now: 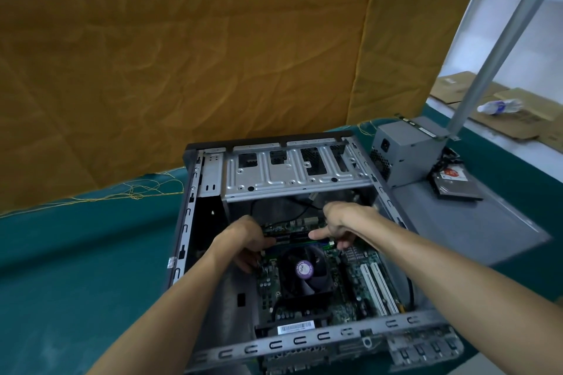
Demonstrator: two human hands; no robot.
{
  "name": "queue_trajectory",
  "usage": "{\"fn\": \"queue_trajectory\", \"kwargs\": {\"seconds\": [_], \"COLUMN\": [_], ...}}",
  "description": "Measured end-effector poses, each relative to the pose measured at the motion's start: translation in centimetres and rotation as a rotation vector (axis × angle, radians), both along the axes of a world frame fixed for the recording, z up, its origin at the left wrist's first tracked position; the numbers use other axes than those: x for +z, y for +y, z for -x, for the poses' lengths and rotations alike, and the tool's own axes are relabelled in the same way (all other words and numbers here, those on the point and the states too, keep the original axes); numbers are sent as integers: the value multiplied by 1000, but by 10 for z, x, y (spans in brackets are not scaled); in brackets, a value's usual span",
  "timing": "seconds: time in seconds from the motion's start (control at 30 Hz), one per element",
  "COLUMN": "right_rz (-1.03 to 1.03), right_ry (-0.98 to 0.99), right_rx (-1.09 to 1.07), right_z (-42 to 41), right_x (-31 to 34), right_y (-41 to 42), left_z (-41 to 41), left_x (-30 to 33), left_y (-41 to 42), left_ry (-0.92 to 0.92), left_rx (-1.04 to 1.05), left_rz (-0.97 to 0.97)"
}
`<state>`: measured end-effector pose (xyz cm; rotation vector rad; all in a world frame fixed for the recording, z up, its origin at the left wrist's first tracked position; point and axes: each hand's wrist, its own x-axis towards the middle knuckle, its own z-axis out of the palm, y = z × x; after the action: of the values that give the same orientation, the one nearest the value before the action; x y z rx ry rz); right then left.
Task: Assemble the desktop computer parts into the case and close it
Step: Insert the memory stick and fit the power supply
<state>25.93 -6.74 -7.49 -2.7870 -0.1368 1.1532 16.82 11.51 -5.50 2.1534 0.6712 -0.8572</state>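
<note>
Case: the computer case (pixel 213 179) lies on its side on the counter (pixel 91 253), open side up, with no cover on it.
Main board: the circuit board (pixel 350 280) already sits on the floor of the case, with the cooling fan (pixel 301 271) mounted in its middle and two white card slots (pixel 377 286) empty to the right.
Step in hand: both hands work at the memory slots (pixel 292 237) just beyond the fan; this looks like seating a memory stick, though the stick itself is too dark to make out.
Left hand: the left hand (pixel 246 240) is at the left end of the slots, fingers curled down against the board; whether they grip anything I cannot tell.
Right hand: the right hand (pixel 344 225) is at the right end, thumb stretched out along the slot and the other fingers bent down; no held object shows.
Drive cage: the metal drive cage (pixel 292 170) at the far end of the case looks empty.
Power supply: the grey power supply (pixel 405 152) stands outside the case, on the flat grey panel (pixel 475 222) to its right.
Drive: a disk drive (pixel 457 186) lies beside the power supply, also not fitted.
Left to do: by my reading, finish the memory, fit the power supply and drive, connect cables, then close the case; the grey panel is probably the cover.
Progress: roughly the early middle.
</note>
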Motion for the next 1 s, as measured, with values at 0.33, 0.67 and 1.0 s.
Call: {"fn": "queue_trajectory", "kwargs": {"seconds": [0.33,0.67,1.0], "right_rz": [-34,-26,27], "right_ry": [-27,-50,156], "right_rx": [42,-75,-92], "right_z": [7,5,-12], "right_x": [11,11,4], "right_y": [-1,-8,-2], "left_z": [0,7,0], "left_x": [1,0,-5], "left_y": [-4,5,3], "left_ry": [-6,-123,-108], "left_rx": [25,37,6], "left_rz": [-7,13,-41]}}
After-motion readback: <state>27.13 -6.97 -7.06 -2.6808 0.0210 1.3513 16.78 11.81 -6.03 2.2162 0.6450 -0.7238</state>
